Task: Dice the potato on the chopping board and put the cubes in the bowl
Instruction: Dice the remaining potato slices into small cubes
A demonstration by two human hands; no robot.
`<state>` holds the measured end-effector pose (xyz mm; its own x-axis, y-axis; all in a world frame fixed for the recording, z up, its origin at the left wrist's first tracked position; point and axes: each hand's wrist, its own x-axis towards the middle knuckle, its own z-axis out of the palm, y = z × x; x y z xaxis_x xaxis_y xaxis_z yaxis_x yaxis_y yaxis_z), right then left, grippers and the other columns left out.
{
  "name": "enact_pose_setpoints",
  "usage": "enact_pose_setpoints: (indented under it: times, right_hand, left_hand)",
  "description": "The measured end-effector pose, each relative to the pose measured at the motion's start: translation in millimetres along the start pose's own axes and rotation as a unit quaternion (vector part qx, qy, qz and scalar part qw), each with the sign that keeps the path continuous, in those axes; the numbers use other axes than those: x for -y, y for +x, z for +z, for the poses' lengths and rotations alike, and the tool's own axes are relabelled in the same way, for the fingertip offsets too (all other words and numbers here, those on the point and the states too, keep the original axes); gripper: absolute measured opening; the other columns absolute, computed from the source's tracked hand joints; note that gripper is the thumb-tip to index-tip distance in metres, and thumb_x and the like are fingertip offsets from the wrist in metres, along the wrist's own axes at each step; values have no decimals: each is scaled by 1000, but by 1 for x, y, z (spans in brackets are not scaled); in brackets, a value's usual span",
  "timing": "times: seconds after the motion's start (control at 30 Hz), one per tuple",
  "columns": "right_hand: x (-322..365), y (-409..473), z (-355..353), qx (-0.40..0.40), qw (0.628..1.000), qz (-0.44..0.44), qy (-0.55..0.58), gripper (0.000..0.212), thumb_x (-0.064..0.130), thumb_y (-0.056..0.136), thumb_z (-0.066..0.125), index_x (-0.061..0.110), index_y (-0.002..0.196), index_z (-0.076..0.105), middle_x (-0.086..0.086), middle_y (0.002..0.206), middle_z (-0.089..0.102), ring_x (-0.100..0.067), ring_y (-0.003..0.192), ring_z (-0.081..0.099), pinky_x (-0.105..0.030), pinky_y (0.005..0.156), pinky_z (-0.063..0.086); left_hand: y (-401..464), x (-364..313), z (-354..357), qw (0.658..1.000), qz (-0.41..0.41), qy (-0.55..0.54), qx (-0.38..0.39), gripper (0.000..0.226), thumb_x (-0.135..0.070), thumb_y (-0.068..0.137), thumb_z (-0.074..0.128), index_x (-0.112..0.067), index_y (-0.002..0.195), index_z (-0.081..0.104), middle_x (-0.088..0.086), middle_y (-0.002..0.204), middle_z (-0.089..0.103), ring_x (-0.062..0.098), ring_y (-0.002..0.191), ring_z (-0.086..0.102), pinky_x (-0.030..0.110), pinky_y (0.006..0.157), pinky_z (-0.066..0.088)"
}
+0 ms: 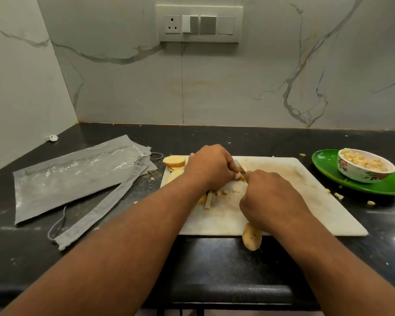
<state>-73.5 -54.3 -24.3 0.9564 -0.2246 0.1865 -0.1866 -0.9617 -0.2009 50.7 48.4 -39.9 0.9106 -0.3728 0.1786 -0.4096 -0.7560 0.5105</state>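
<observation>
Far left on the dark table (pixel 214 258): small crumpled white scrap (pixel 51 138) by the wall corner. Nearer: flat grey pouch (pixel 78 176) with a clear window, a grey strip (pixel 94 215) lying from under it toward the near edge, thin cord looped beside it.

White board (pixel 317 201) sits mid-table. At its far-left corner: stack of potato slices (pixel 174 161), more slices just nearer, partly hidden by the left hand.

Left hand (pixel 209 166) rests on the board, fingers curled down over potato strips (pixel 208 199); strip ends stick out from under the wrist side. Fingertips pinch the strips right at the cut line.

Knife (pixel 238 166): only a short bit of blade shows between the two hands, tip pointing far. A few cubes (pixel 225 192) lie loose on the board between the hands.

Right hand (pixel 268 197) is closed round the knife handle; the handle itself is hidden under the hand.

Potato piece (pixel 251 237) with skin lies at the board's near edge, half on the table, just beside the right wrist.

Right of the board: stray cubes on the table, near the green plate (pixel 324 165). Floral bowl (pixel 363 172) stands on the plate, filled with cubes.
</observation>
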Motion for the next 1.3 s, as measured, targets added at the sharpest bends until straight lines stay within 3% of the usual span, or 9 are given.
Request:
enact_pose_setpoints:
  times: [0.13,0.27,0.4,0.5,0.67,0.8,1.0,1.1,1.3]
  right_hand:
    - [0,-4,-1,20,1000,7,6,41,20,92,52,25,133,54,2,90,48,-13,72,45,-25,54,34]
    - [-2,-13,-5,36,999,13,-8,46,22,91,52,29,136,52,2,92,46,-16,77,48,-29,61,39]
    - [-2,-33,-13,45,999,9,-30,30,25,91,56,25,121,56,2,87,42,-17,73,44,-31,60,36]
    - [-6,-51,-24,73,997,9,-21,36,34,82,69,25,114,54,4,85,41,-19,79,47,-33,65,38]
    - [-24,-66,-41,62,998,-2,-24,43,26,90,47,31,133,50,2,113,58,-21,88,46,-32,74,40]
    - [-36,-40,-55,22,1000,12,-9,44,21,90,47,30,132,56,4,95,55,-18,82,44,-31,70,39]
    - [-51,20,-48,41,999,-6,11,44,18,84,52,26,125,65,-2,99,67,-20,84,60,-36,75,55]
    - [-47,40,-44,58,995,-34,70,46,15,88,54,29,131,62,-3,117,66,-20,93,58,-33,81,51]
    - [-42,59,-14,73,991,-61,99,16,30,94,58,26,109,58,3,98,62,-13,83,56,-34,75,54]
  left_hand:
    - [1,-2,0,1000,-4,3,7,7,-42,84,84,-36,85,82,-19,79,73,8,86,66,43,90,59]
    - [0,-3,0,1000,-1,6,8,9,-44,83,85,-36,85,83,-19,81,74,6,86,66,40,88,60]
    - [-3,-4,0,1000,-2,6,5,11,-45,83,84,-34,85,83,-17,82,75,8,87,66,41,90,59]
    - [-5,-5,-1,1000,-3,6,5,10,-46,83,84,-36,83,82,-18,82,74,7,88,65,44,92,57]
    - [-15,-11,-8,999,19,46,9,11,-46,88,79,-38,94,81,-16,98,76,10,99,63,50,109,47]
    - [-27,-23,-16,996,39,85,-13,37,-43,91,75,-34,126,73,-8,128,72,13,104,64,30,93,52]
    - [-22,-31,-12,987,8,159,25,90,-79,76,69,-35,152,49,-8,147,59,22,134,55,42,105,50]
    - [-19,-27,-16,987,5,162,-10,80,-72,82,70,-34,150,51,-8,144,62,21,135,53,43,107,47]
    - [-16,-14,-22,993,-26,111,2,48,-48,91,75,-32,136,67,-10,129,71,12,112,64,29,94,50]
